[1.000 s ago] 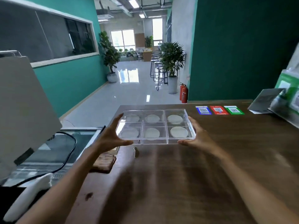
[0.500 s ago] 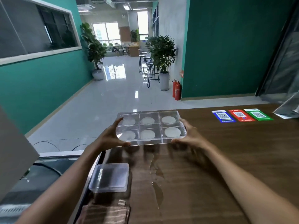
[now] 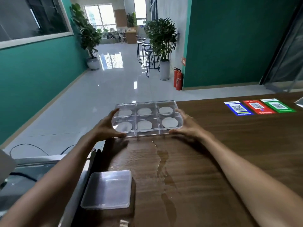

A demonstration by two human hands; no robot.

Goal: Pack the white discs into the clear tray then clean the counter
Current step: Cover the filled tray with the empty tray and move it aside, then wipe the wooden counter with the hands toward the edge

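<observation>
Clear tray (image 3: 146,134) holds six white discs (image 3: 169,122), apparently lidded.

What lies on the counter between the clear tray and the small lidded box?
Head view: a wet streak on bare wood, running from the clear tray past the lidded box.

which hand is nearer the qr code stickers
Right. The right hand grips the tray's right end, on the side toward the stickers. The left hand holds the tray's opposite end, farther from them.
</observation>
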